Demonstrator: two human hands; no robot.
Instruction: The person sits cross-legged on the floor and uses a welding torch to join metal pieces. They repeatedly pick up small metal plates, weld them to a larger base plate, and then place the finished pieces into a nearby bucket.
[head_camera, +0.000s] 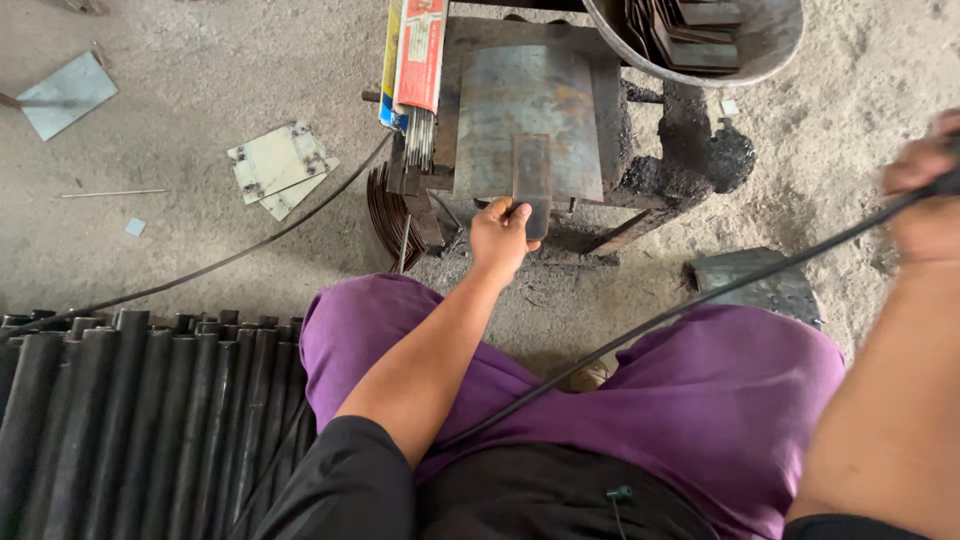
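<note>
Your left hand (503, 232) pinches the near end of a small flat steel strip (532, 183), laying it on the curved steel plate (527, 118) atop the low welding stand (640, 190). Your right hand (925, 195), blurred at the frame's edge, is closed around a black cable (640, 330) crossing your lap. This looks like the positioning step; next calls for steadying the strip squarely. Beyond, electrode rods (420, 130) and a metal bowl (770, 50) of offcuts wait.

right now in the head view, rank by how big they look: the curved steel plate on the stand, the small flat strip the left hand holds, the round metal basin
1. Curved steel plate
2. Round metal basin, partly cut off by the frame, so its rank is unsure
3. Small flat strip, pinched by the left hand
</note>
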